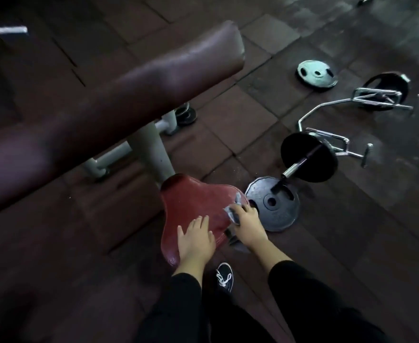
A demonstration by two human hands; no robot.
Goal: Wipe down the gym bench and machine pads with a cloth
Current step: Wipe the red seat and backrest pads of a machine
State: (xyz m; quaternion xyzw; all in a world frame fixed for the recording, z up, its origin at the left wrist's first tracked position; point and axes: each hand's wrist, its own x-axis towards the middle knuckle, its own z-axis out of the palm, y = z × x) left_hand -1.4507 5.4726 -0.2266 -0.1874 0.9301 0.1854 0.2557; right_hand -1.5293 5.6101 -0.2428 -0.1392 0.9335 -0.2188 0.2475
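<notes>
Nearest to us, at six o'clock, we see two black sleeves (302,288) and a black shoe (225,277) with white laces on the dark floor (228,125). Just beyond them our left hand (195,240) lies flat on the near part of the red seat pad (196,204), fingers straight and released, pointing toward twelve o'clock. Beside it, toward three o'clock, our right hand (249,225) has its fingers curled over a grey cloth (233,212), grasping it and pressing it on the seat pad's right edge; part of the cloth hangs below the hand at the pad's rim. Touching distance past that hand, at two o'clock from it, a black weight plate (272,204) lies flat on the floor. A loaded curl bar (309,157) rests one end on that plate and runs off toward one o'clock, chrome handles lying around it. A pale metal post (151,152) rises from the seat toward eleven o'clock, up to the long dark maroon arm pad (119,95), which crosses the view from nine o'clock toward one o'clock. Farthest out, at one o'clock, a light-coloured weight plate (317,74) lies alone on the floor.
</notes>
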